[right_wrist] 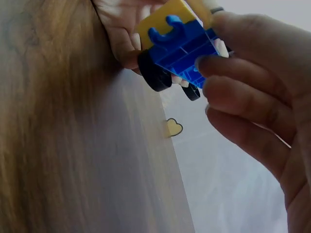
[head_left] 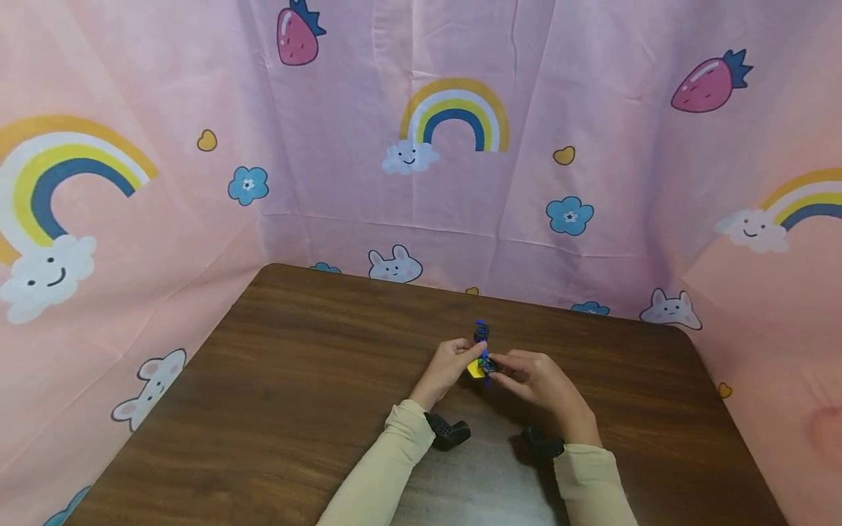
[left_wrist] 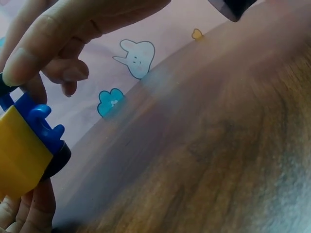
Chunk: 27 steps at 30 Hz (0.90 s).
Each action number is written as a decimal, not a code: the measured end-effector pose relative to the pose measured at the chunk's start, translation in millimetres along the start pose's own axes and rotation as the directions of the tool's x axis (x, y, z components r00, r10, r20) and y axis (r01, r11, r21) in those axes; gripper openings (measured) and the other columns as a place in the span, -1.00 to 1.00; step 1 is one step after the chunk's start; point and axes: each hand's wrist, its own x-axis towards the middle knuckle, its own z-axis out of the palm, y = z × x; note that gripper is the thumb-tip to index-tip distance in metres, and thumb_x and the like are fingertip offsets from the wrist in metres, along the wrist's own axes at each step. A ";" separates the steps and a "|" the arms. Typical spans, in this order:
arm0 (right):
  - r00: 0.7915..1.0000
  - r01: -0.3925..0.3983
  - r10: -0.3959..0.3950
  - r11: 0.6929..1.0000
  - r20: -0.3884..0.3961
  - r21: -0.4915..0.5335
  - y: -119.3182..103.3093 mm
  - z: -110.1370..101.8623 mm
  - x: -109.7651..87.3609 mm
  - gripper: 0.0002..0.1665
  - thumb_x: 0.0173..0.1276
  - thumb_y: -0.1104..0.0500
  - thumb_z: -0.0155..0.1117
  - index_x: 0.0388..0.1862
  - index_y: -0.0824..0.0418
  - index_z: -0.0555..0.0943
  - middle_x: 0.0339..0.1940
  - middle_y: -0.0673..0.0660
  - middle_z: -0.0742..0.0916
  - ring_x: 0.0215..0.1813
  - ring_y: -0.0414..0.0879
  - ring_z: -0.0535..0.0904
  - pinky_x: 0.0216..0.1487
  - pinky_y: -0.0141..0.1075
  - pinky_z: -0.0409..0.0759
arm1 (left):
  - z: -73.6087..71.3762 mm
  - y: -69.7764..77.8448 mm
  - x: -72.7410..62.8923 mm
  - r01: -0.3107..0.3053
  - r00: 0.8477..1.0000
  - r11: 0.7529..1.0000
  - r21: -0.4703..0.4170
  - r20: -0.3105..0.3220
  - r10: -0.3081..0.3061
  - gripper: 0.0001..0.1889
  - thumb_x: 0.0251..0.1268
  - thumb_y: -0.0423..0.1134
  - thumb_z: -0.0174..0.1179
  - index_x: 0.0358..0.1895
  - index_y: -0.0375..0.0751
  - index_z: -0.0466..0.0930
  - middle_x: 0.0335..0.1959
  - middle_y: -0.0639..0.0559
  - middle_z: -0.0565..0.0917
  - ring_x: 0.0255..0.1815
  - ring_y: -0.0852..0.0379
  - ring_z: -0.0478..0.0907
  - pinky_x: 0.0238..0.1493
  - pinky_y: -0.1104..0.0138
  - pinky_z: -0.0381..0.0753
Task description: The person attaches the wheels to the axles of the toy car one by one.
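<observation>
A small toy car point(head_left: 476, 369) with a blue base, black wheels and a yellow block is held up over the table by both hands. My left hand point(head_left: 447, 367) grips it from the left, thumb lying along it. From the right, my right hand point(head_left: 539, 380) pinches it near a black wheel point(head_left: 488, 365). In the right wrist view, the blue underside point(right_wrist: 182, 51) faces the camera, with right fingertips against it. Yellow block point(left_wrist: 22, 155) and blue hook-shaped end point(left_wrist: 43, 121) show in the left wrist view.
The brown wooden table point(head_left: 296, 351) has rounded far corners. A pink printed curtain point(head_left: 460, 204) hangs round its back and sides. Black wrist cameras sit on the left wrist point(head_left: 449, 431) and the right wrist point(head_left: 542, 443), inside the forearms.
</observation>
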 end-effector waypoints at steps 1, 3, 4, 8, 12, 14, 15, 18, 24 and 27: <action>1.000 -0.001 0.001 1.000 -0.004 -0.005 -0.6 1.0 -0.1 -0.59 0.21 0.34 0.57 0.06 0.34 0.77 -0.35 0.01 0.79 -0.38 -0.37 0.61 -0.39 -0.37 0.69 | -0.2 -0.8 0.1 -0.003 1.000 1.000 -0.007 -0.003 0.002 -0.55 0.54 -0.01 0.22 0.02 -0.44 0.68 -0.11 -0.21 0.81 -0.22 0.23 0.65 -0.08 0.40 0.62; 1.000 0.009 -0.010 1.000 -0.017 -0.011 -0.3 2.8 -0.1 -0.58 0.20 0.35 0.57 0.06 0.36 0.76 -0.35 0.01 0.77 -0.39 -0.37 0.59 -0.40 -0.38 0.68 | -0.6 -1.9 0.5 -0.005 1.000 1.000 -0.014 -0.007 0.005 -0.55 0.53 0.00 0.22 0.00 -0.44 0.68 -0.16 -0.15 0.81 -0.26 0.24 0.64 -0.14 0.42 0.61; 1.000 0.014 -0.015 1.000 -0.020 -0.010 0.1 3.5 -0.2 -0.58 0.20 0.35 0.57 0.06 0.37 0.76 -0.35 0.01 0.77 -0.38 -0.37 0.60 -0.40 -0.40 0.68 | -0.9 -2.3 0.7 -0.004 1.000 1.000 -0.018 -0.008 0.004 -0.55 0.53 0.01 0.23 -0.01 -0.44 0.67 -0.19 -0.13 0.81 -0.27 0.25 0.63 -0.16 0.42 0.60; 0.998 0.044 -0.045 0.999 -0.034 -0.023 3.1 6.4 0.0 -0.56 0.16 0.38 0.59 0.06 0.37 0.75 -0.36 0.00 0.75 -0.38 -0.36 0.58 -0.38 -0.47 0.64 | -1.2 -2.2 0.7 -0.002 1.000 1.000 -0.015 -0.017 0.002 -0.54 0.54 0.02 0.21 -0.02 -0.44 0.67 -0.23 -0.06 0.80 -0.30 0.25 0.60 -0.21 0.42 0.56; 0.999 0.037 -0.038 0.999 -0.028 -0.027 2.3 6.7 -0.5 -0.52 0.16 0.34 0.60 0.10 0.35 0.75 -0.35 -0.01 0.73 -0.37 -0.36 0.58 -0.35 -0.53 0.60 | -1.0 -2.1 0.6 -0.001 1.000 1.000 -0.012 -0.016 0.001 -0.52 0.55 0.04 0.20 0.00 -0.44 0.68 -0.19 -0.07 0.80 -0.27 0.26 0.60 -0.17 0.43 0.57; 0.999 0.030 -0.031 0.999 -0.024 -0.028 1.4 7.0 -1.0 -0.50 0.18 0.30 0.61 0.13 0.33 0.74 -0.33 0.01 0.73 -0.36 -0.36 0.57 -0.34 -0.56 0.58 | -0.9 -1.6 0.1 -0.002 1.000 1.000 -0.020 -0.012 0.002 -0.51 0.55 0.04 0.20 0.00 -0.44 0.68 -0.18 -0.09 0.81 -0.26 0.26 0.61 -0.16 0.44 0.58; 0.999 0.026 -0.027 0.999 -0.023 -0.028 0.8 7.2 -1.2 -0.50 0.19 0.28 0.61 0.14 0.33 0.74 -0.32 0.03 0.74 -0.35 -0.36 0.56 -0.33 -0.57 0.57 | -0.9 -1.6 -0.1 -0.004 1.000 1.000 -0.021 -0.011 0.004 -0.51 0.54 0.05 0.21 0.00 -0.43 0.68 -0.19 -0.09 0.81 -0.27 0.27 0.61 -0.17 0.44 0.58; 0.998 0.036 -0.039 0.998 -0.046 -0.059 0.1 8.3 -1.1 -0.50 0.19 0.29 0.60 0.13 0.32 0.74 -0.29 0.05 0.74 -0.36 -0.35 0.52 -0.33 -0.59 0.54 | -0.8 -1.8 0.1 -0.015 1.000 0.999 -0.032 -0.008 0.015 -0.51 0.54 0.05 0.21 0.00 -0.44 0.68 -0.20 -0.08 0.81 -0.28 0.27 0.62 -0.19 0.44 0.58; 0.990 0.083 -0.087 0.996 -0.110 -0.044 1.6 13.6 2.5 -0.54 0.09 0.44 0.59 0.02 0.39 0.75 -0.30 0.06 0.76 -0.39 -0.29 0.58 -0.33 -0.54 0.60 | -0.3 -3.1 1.4 -0.013 1.000 0.999 -0.048 -0.017 0.012 -0.51 0.53 0.05 0.22 -0.02 -0.44 0.70 -0.24 0.01 0.77 -0.28 0.26 0.59 -0.19 0.44 0.57; 0.989 0.083 -0.083 0.997 -0.125 -0.002 2.6 16.9 4.1 -0.54 0.06 0.48 0.60 0.00 0.40 0.75 -0.32 0.07 0.75 -0.39 -0.25 0.63 -0.35 -0.47 0.64 | -0.4 -2.3 1.4 -0.011 1.000 0.999 -0.032 -0.018 0.011 -0.53 0.50 0.06 0.25 -0.07 -0.40 0.71 -0.25 0.05 0.71 -0.27 0.23 0.53 -0.22 0.41 0.52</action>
